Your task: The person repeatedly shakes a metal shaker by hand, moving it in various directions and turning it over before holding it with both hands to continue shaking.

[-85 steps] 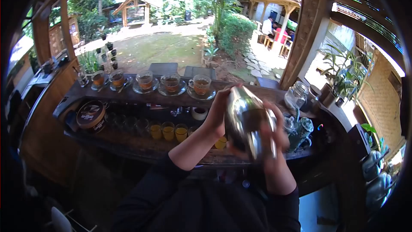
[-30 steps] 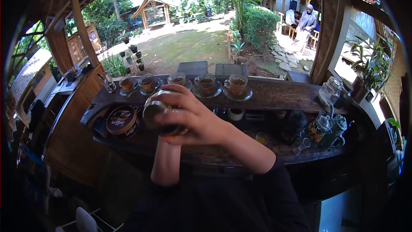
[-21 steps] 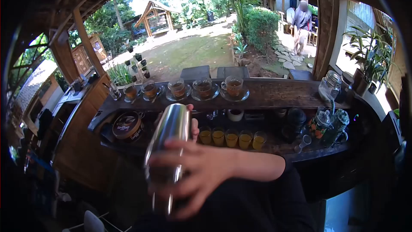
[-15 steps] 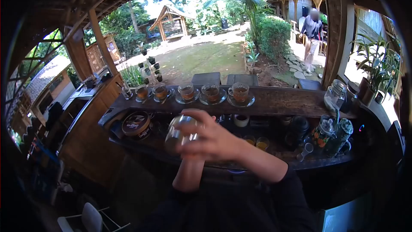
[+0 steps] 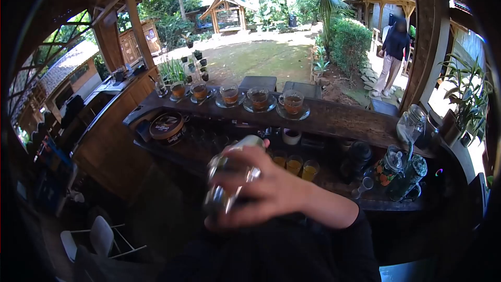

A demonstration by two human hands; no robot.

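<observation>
A shiny metal shaker (image 5: 232,175), tilted and blurred by motion, is in front of my chest. My right hand (image 5: 261,185) wraps round it from the right, its back toward me and its fingers spread over the metal. My left hand is hidden behind the shaker and my right hand. A small fingertip shows past the shaker's upper end, and I cannot tell which hand it belongs to. Just beyond are small glasses of yellow liquid (image 5: 294,166) on the lower counter.
Several glass cups of brown drink (image 5: 258,99) on saucers line the raised wooden ledge (image 5: 349,121). A round tub (image 5: 166,128) sits at left; glass jars (image 5: 391,162) and a dark container (image 5: 360,155) at right. Outside, a person (image 5: 395,47) is on the stone path.
The shaker and my right hand have moved lower and the shaker is tilted differently. My left forearm has dropped out of sight. More yellow glasses show. The person outside is in a different walking posture.
</observation>
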